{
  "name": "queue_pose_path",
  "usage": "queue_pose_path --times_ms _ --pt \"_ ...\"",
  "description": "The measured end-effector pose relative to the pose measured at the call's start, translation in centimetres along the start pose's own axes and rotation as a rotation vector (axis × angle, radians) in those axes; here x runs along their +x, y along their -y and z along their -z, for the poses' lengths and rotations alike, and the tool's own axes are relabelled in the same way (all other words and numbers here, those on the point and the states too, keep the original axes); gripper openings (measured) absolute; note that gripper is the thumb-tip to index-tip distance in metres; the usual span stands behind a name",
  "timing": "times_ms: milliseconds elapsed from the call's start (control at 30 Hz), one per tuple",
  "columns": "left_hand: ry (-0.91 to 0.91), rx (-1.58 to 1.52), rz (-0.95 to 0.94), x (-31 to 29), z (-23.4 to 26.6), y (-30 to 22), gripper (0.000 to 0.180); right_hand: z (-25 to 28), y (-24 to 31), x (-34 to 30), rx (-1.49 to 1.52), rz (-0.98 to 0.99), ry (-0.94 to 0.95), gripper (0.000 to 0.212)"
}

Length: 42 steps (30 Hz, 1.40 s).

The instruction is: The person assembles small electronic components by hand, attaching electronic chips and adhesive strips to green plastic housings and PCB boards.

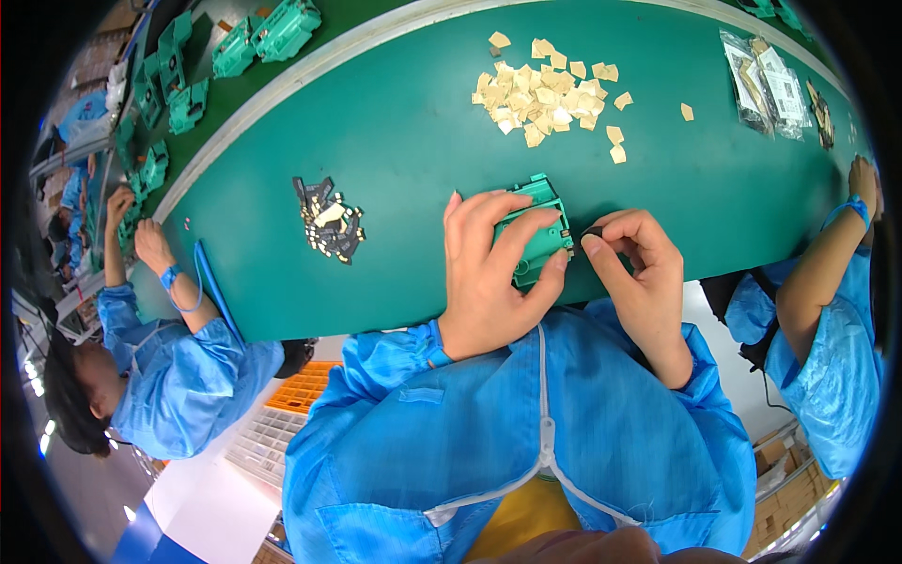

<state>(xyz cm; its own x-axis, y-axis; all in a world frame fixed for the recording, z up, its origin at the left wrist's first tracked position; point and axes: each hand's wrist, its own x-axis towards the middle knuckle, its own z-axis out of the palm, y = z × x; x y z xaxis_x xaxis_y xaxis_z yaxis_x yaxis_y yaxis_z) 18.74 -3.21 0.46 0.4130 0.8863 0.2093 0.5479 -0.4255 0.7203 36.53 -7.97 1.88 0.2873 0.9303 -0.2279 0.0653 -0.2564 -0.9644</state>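
My left hand (498,254) is closed round a green plastic housing (540,246) at the table's near side, with its fingers over the top and the thumb along the near right. Just right of the housing, my right hand (637,268) pinches a small black piece (592,232) between thumb and forefinger. That piece is close to the housing's right edge; whether they touch I cannot tell. Beyond my hands lies a loose heap of cream-coloured paper-like pieces (545,99). Off to the left sits a small pile of black pieces (331,221) with pale bits among them.
Clear bags with printed sheets (766,89) lie at the far right. Behind the table's pale rail (282,80) are more green housings (282,33). One co-worker's arm (174,268) reaches in at the left, another's arm (832,254) at the right. A blue strip (216,287) lies near the left edge.
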Motion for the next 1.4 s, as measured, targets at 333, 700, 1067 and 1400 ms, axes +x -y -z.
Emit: queue_pose_path --times_ms 333,700,1067,1400 --pt "0.036 0.030 -0.063 0.0 0.4 0.2 0.064 0.4 0.2 0.7 0.032 -0.057 0.089 0.014" --pt "0.051 -0.424 -0.265 -2.2 1.8 2.7 0.097 -0.3 1.0 -1.0 0.557 -0.271 0.385 0.008" --pt "0.066 -0.746 0.095 -3.6 2.7 0.9 0.074 -1.7 1.9 -2.7 0.313 -0.149 0.266 0.008" --pt "0.047 -0.887 0.163 -3.7 2.6 0.6 0.060 -2.6 1.4 -3.7 0.263 0.032 0.198 0.007"
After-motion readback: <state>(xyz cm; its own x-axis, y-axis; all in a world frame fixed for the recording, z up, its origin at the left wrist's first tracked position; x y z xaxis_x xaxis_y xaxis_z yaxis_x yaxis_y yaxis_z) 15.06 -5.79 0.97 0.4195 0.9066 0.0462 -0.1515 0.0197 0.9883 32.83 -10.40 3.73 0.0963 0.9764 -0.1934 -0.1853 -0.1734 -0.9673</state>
